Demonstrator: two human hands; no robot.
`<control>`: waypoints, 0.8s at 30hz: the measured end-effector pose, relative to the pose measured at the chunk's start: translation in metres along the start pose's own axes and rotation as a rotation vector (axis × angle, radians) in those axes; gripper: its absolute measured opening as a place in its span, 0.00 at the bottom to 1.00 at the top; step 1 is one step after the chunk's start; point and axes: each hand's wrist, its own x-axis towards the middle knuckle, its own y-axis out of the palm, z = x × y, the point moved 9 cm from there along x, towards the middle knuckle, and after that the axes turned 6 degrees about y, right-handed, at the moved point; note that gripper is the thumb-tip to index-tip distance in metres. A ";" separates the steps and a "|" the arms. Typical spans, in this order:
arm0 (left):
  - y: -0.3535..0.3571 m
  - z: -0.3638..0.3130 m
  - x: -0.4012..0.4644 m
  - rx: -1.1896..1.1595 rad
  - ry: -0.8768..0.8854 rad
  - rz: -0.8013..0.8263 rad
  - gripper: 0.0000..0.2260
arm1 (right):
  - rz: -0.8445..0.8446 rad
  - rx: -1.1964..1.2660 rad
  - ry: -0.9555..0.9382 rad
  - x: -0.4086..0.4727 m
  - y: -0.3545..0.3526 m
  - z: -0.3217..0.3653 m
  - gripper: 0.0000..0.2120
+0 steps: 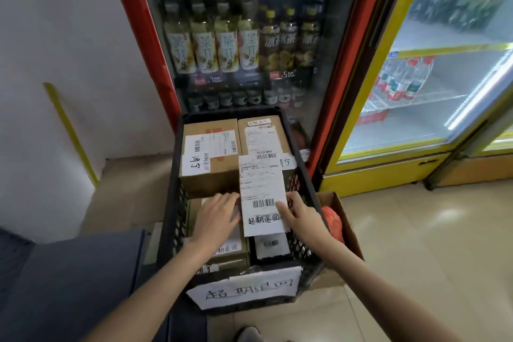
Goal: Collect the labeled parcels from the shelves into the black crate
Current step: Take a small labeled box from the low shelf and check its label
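Reaching down into the black crate [172,219], both hands meet at a long white-labeled parcel [262,194] that lies along the right half of the crate, over the other boxes. The left hand [216,219] is flat and released, its fingers nearly straight, with the fingertips touching the left edge of this parcel; its palm rests over a brown box [222,251] in the near left part of the crate. The right hand [301,218] grasps the same parcel at its near right edge: the thumb lies on top of the label just beside the barcode, and the other fingers curl toward the side, though I cannot tell how far they go under.

Two more labeled brown boxes fill the far part of the crate, one at the left [209,153] and one at the right [263,134], touching each other. A dark parcel [270,247] sits under the near end of the long one.

The crate is almost full, with little free room between the boxes and the mesh walls. A handwritten paper sign [244,287] hangs on its near wall. A red-framed drinks fridge [249,36] stands just behind the crate, an open cardboard box [348,230] is just beside its right wall, and bare tiled floor [430,244] lies to the right.
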 end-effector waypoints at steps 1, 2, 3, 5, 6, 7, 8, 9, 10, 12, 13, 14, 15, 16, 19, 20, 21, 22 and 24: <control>0.007 0.002 -0.001 -0.016 -0.004 0.022 0.15 | 0.005 -0.044 -0.007 0.001 0.003 0.000 0.16; 0.014 0.003 -0.003 -0.024 -0.007 0.050 0.16 | 0.009 -0.083 -0.014 0.003 0.006 0.000 0.17; 0.021 0.004 -0.004 -0.025 -0.009 0.081 0.16 | 0.012 -0.116 -0.020 0.005 0.008 -0.001 0.18; 0.032 0.004 -0.007 -0.032 -0.011 0.120 0.16 | 0.031 -0.159 -0.020 0.009 0.013 -0.004 0.18; 0.037 0.003 -0.008 -0.038 -0.012 0.133 0.15 | 0.039 -0.177 -0.018 0.010 0.015 -0.005 0.17; 0.041 0.002 -0.009 -0.044 -0.014 0.143 0.15 | 0.048 -0.193 -0.004 0.010 0.016 -0.007 0.16; 0.046 0.001 -0.009 -0.051 -0.015 0.155 0.14 | 0.053 -0.219 0.004 0.011 0.017 -0.010 0.15; 0.050 0.000 -0.009 -0.054 -0.010 0.171 0.14 | 0.068 -0.267 0.011 0.010 0.020 -0.013 0.14; 0.054 -0.001 -0.009 -0.046 -0.001 0.188 0.14 | 0.096 -0.334 0.024 0.011 0.024 -0.017 0.14; 0.059 0.001 -0.011 -0.017 0.025 0.205 0.13 | 0.156 -0.461 0.018 0.009 0.033 -0.023 0.14; 0.061 0.002 -0.013 -0.013 0.035 0.210 0.12 | 0.173 -0.481 0.022 0.009 0.036 -0.026 0.14; 0.062 0.002 -0.014 -0.010 0.044 0.212 0.12 | 0.171 -0.466 0.035 0.012 0.037 -0.028 0.14; 0.064 0.003 -0.013 -0.006 0.052 0.218 0.12 | 0.172 -0.460 0.044 0.014 0.038 -0.029 0.13; 0.067 0.003 -0.012 -0.002 0.056 0.237 0.13 | 0.172 -0.443 0.043 0.018 0.039 -0.028 0.12; 0.079 0.008 -0.003 0.052 0.035 0.302 0.18 | 0.167 -0.441 0.064 0.026 0.038 -0.027 0.14; 0.081 0.012 0.001 0.080 -0.002 0.305 0.19 | 0.159 -0.389 0.069 0.028 0.038 -0.028 0.17; 0.081 0.018 0.005 0.098 -0.047 0.302 0.19 | 0.133 -0.355 0.052 0.031 0.037 -0.026 0.20; 0.081 0.021 0.008 0.107 -0.082 0.290 0.19 | 0.113 -0.345 0.043 0.034 0.036 -0.025 0.24; 0.079 0.022 0.010 0.109 -0.095 0.257 0.18 | 0.097 -0.329 0.023 0.036 0.036 -0.026 0.27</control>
